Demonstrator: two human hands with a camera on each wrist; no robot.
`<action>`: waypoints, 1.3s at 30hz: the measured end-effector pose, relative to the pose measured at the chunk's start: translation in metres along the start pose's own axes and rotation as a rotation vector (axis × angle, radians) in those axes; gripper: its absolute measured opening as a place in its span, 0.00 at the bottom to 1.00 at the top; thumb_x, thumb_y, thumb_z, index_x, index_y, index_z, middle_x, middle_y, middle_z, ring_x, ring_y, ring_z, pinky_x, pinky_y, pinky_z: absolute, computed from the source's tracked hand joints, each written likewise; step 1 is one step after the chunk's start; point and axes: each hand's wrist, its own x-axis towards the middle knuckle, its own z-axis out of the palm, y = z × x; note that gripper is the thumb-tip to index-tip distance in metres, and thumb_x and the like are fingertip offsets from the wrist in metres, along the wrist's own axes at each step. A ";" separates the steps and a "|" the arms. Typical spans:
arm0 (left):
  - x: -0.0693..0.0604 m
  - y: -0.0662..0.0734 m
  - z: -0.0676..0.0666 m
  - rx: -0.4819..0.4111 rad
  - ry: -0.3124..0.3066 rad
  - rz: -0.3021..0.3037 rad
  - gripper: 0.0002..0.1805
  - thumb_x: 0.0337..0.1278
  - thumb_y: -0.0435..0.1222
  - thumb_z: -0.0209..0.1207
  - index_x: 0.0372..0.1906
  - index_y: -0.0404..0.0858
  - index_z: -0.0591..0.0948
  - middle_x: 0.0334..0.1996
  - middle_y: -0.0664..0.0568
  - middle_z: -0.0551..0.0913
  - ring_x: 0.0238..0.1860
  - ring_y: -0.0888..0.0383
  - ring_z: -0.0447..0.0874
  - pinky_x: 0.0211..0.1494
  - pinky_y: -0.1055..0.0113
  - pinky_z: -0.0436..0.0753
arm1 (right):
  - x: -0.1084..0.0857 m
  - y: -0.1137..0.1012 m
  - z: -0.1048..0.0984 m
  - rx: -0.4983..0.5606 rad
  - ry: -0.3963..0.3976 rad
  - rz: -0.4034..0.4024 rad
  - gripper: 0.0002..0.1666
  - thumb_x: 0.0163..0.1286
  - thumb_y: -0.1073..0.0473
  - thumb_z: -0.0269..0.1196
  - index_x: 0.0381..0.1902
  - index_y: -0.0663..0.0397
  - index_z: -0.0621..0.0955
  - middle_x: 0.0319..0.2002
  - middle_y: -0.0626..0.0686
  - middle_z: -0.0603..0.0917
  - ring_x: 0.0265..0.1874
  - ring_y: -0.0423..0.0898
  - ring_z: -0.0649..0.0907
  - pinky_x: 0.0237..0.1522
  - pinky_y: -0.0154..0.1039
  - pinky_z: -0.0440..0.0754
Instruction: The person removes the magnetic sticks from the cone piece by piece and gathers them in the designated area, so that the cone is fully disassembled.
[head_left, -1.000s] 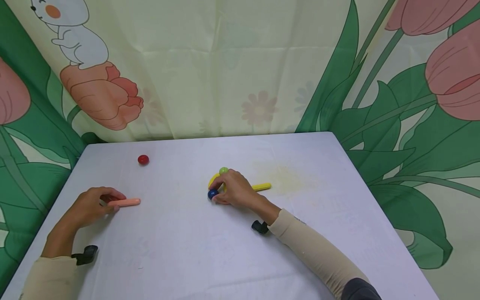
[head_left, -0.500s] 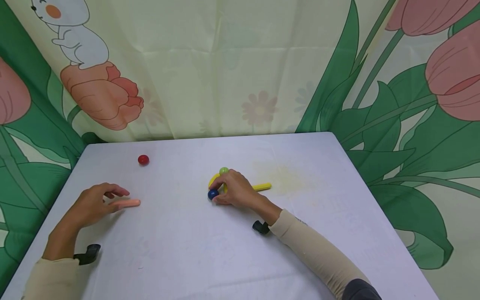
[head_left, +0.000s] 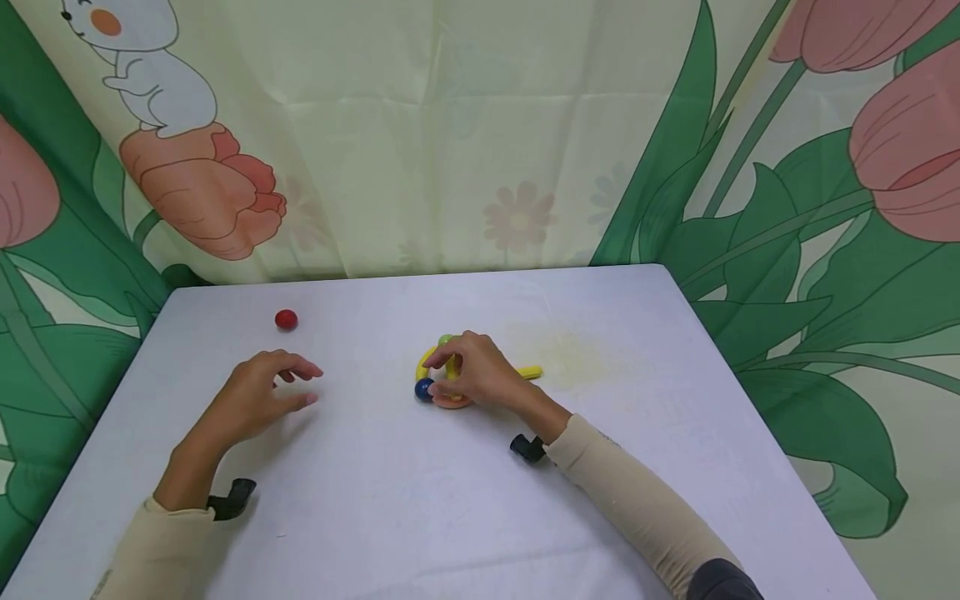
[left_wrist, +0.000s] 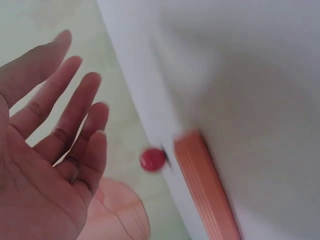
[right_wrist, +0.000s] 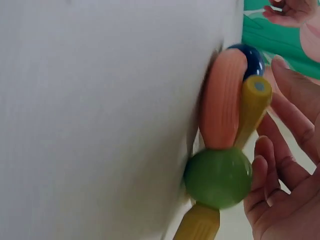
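My left hand hovers over the table with fingers spread and holds nothing. An orange stick lies apart from that hand in the left wrist view; the head view does not show it. My right hand is beside a joined toy of balls and sticks, its fingers loose. Near its fingertips are a blue ball and a curved yellow piece; contact is hard to tell. The right wrist view shows the toy's green ball, orange piece and yellow stick. The hand hides part of the toy.
A red ball sits towards the far left of the white table. Another yellow stick sticks out to the right from the toy. A printed curtain hangs behind the table's far edge.
My left hand has let go of the orange stick, lifted and moved right. My right hand's fingers have loosened from the toy and risen slightly, uncovering more of it.
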 end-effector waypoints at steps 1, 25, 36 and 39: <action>0.002 0.005 0.003 -0.008 0.007 0.014 0.18 0.61 0.35 0.74 0.55 0.38 0.87 0.51 0.43 0.89 0.53 0.42 0.82 0.52 0.52 0.83 | 0.000 0.001 -0.002 0.008 0.007 0.003 0.17 0.60 0.54 0.81 0.48 0.45 0.93 0.43 0.45 0.92 0.41 0.46 0.80 0.43 0.37 0.77; 0.057 0.098 0.089 -0.179 0.023 0.265 0.19 0.54 0.38 0.80 0.50 0.38 0.89 0.48 0.48 0.91 0.49 0.50 0.86 0.54 0.52 0.87 | 0.019 0.033 -0.025 0.105 0.133 0.104 0.12 0.71 0.55 0.74 0.51 0.45 0.91 0.47 0.44 0.91 0.45 0.44 0.88 0.52 0.41 0.88; 0.068 0.109 0.111 -0.158 0.001 0.282 0.19 0.47 0.44 0.83 0.42 0.42 0.90 0.40 0.52 0.89 0.41 0.55 0.83 0.47 0.62 0.82 | 0.026 0.034 -0.020 0.102 0.094 0.098 0.11 0.73 0.60 0.71 0.51 0.48 0.91 0.46 0.46 0.93 0.45 0.44 0.89 0.54 0.42 0.87; 0.069 0.112 0.114 -0.142 0.019 0.292 0.19 0.47 0.48 0.83 0.39 0.42 0.89 0.37 0.53 0.88 0.39 0.55 0.82 0.44 0.64 0.81 | 0.028 0.034 -0.020 0.094 0.088 0.095 0.11 0.73 0.60 0.71 0.51 0.48 0.91 0.47 0.46 0.93 0.46 0.43 0.89 0.55 0.42 0.87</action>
